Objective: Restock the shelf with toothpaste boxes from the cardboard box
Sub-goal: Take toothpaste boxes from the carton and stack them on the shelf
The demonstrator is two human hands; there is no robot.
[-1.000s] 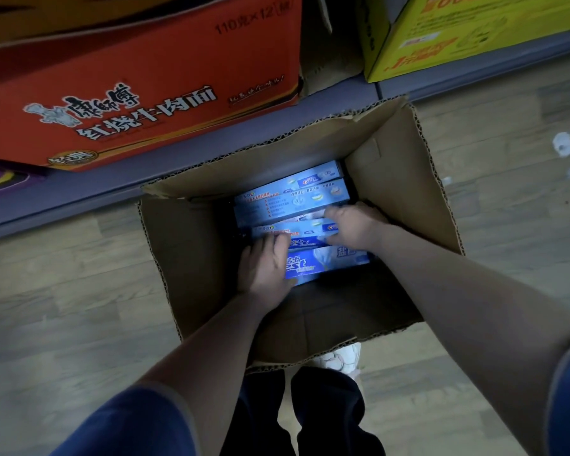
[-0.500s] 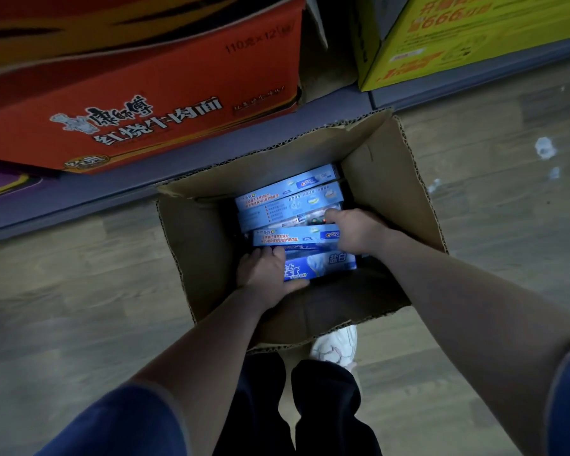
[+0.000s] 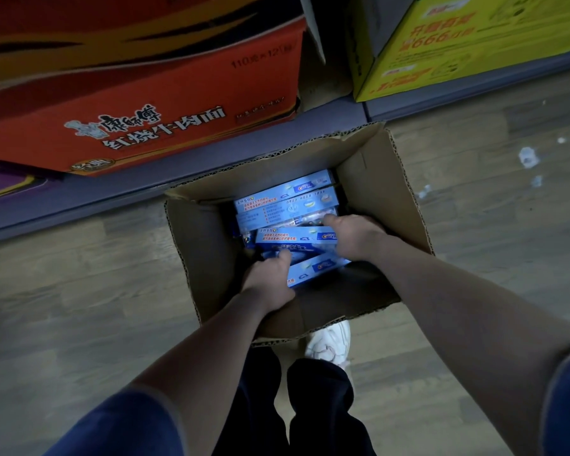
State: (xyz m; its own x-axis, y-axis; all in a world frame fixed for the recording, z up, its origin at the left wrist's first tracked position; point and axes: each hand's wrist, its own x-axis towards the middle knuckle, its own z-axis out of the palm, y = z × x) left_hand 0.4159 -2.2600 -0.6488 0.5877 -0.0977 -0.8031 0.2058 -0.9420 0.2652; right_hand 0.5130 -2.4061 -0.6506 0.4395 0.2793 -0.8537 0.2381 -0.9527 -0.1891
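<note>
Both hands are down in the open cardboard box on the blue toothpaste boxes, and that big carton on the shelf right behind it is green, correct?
Not quite. The head view shows the carton on the shelf directly behind the cardboard box is red-orange, not green. The rest holds: left hand and right hand are both down in the open box on the blue toothpaste boxes.

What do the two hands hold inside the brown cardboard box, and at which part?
Both hands grip a few blue toothpaste boxes by the ends: left hand at the left ends, right hand at the right ends, inside the brown cardboard box.
</note>
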